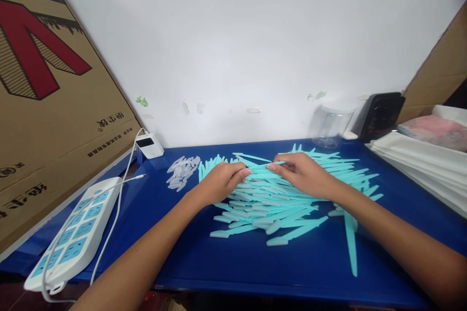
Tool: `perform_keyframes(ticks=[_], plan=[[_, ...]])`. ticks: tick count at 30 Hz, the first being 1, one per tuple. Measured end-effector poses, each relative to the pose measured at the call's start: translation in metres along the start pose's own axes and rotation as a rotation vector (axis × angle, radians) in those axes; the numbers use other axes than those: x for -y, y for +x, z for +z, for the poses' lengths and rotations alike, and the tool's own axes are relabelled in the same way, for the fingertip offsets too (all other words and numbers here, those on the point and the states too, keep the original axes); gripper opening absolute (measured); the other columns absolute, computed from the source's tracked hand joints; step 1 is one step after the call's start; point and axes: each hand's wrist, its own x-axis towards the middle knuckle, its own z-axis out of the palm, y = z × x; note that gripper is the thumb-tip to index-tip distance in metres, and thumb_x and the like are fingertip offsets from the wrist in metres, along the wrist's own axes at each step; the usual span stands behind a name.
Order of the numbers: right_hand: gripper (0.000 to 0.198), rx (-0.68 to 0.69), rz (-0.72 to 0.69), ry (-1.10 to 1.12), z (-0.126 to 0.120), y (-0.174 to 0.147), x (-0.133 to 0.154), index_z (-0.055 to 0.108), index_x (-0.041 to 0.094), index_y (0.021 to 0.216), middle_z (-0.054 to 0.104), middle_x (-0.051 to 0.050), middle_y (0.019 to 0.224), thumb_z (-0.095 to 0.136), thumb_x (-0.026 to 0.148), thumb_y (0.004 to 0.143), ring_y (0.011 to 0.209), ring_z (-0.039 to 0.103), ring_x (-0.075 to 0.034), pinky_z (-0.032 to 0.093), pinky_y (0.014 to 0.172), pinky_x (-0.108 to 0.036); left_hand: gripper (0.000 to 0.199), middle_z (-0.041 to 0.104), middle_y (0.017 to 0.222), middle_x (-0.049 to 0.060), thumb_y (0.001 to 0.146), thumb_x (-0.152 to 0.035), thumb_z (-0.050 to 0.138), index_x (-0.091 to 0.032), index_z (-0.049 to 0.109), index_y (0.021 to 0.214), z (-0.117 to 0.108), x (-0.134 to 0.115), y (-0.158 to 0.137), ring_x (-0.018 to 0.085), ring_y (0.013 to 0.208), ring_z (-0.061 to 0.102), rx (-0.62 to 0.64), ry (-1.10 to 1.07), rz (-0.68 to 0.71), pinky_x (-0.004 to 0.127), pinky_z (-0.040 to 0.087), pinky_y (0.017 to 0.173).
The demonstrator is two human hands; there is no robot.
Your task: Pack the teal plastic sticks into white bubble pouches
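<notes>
Many mint-green eyebrow razors (pixel 262 204) lie in a loose heap on the blue table (pixel 204 267). Above the heap, my left hand (pixel 222 181) pinches one end of a mint-green eyebrow razor (pixel 258 171) between thumb and fingers. My right hand (pixel 302 175) is closed on the other end of the same razor, so it spans the gap between both hands. Left of the heap sits a small pile of translucent plastic blade caps (pixel 182 173). Fingertips hide both ends of the held razor.
A white power strip (pixel 78 228) with a cable lies at the left, near a small white device (pixel 149 146). A clear plastic jar (pixel 332 126) and a black object (pixel 382 115) stand by the wall. White stacked sheets (pixel 419 165) lie right; a cardboard box (pixel 65 121) stands left.
</notes>
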Motion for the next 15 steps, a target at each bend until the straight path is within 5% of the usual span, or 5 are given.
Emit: perform_keyframes(ticks=[4,11,15], plan=[[0.047,-0.070,0.008,0.057,0.002,-0.001,0.006,0.061,0.020,0.078,0.041,0.005,0.062,0.054,0.061,0.102,0.059,0.036,-0.012,0.030,0.057,-0.028,0.045,0.057,0.072,-0.002,0.112,-0.042,0.039,-0.019,0.051,0.075,-0.002,-0.003,0.001,0.013,0.065,0.050,-0.006,-0.087,-0.007,0.027,0.034,0.068],[0.045,-0.135,-0.015,0.113,-0.004,-0.001,0.015,0.076,0.021,0.092,0.074,-0.002,0.083,0.053,0.058,0.103,0.056,0.046,-0.012,0.034,0.055,-0.029,0.047,0.058,0.073,-0.002,0.109,-0.049,0.043,-0.018,0.058,0.077,-0.003,-0.002,0.001,0.013,0.067,0.050,-0.019,-0.184,-0.051,0.027,0.036,0.066],[0.045,-0.146,-0.021,0.148,-0.007,-0.001,0.018,0.076,0.020,0.086,0.076,-0.004,0.083,0.054,0.056,0.103,0.062,0.056,-0.014,0.038,0.058,-0.028,0.049,0.046,0.061,-0.005,0.106,-0.057,0.047,-0.018,0.058,0.077,-0.001,-0.001,0.001,0.011,0.055,0.041,-0.013,-0.321,-0.147,0.026,0.033,0.057]])
